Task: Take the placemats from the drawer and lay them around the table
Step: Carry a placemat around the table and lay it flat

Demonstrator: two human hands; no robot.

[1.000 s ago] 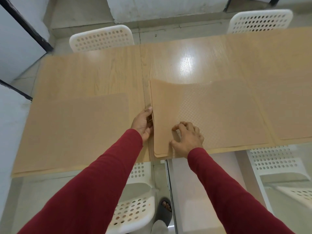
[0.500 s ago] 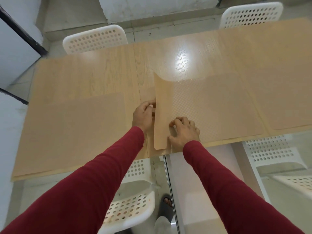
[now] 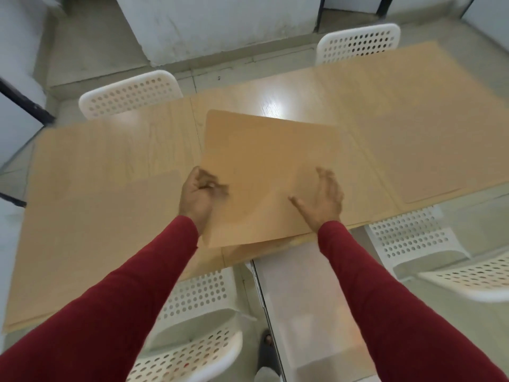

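A tan placemat (image 3: pixel 264 166) is raised at a tilt over the middle of the wooden table (image 3: pixel 110 144). My left hand (image 3: pixel 199 197) pinches its left edge. My right hand (image 3: pixel 322 199) hovers with fingers spread over the mat's near right part; whether it touches the mat is unclear. Another placemat (image 3: pixel 366 177) lies flat beneath and shows at the right of the raised one. A third placemat (image 3: pixel 96 216) lies flat on the left of the table, and one more placemat (image 3: pixel 429 161) lies on the right.
White perforated chairs stand at the far left (image 3: pixel 129 92) and far right (image 3: pixel 358 42) sides of the table. Two more chairs are on my side, one below me (image 3: pixel 192 340) and one to the right (image 3: pixel 440 257). A grey wall runs behind.
The top mat's left edge, peeled up earlier, has come fully off the stack and now hangs tilted in my left hand. My right hand left its near edge, opened and moved right.
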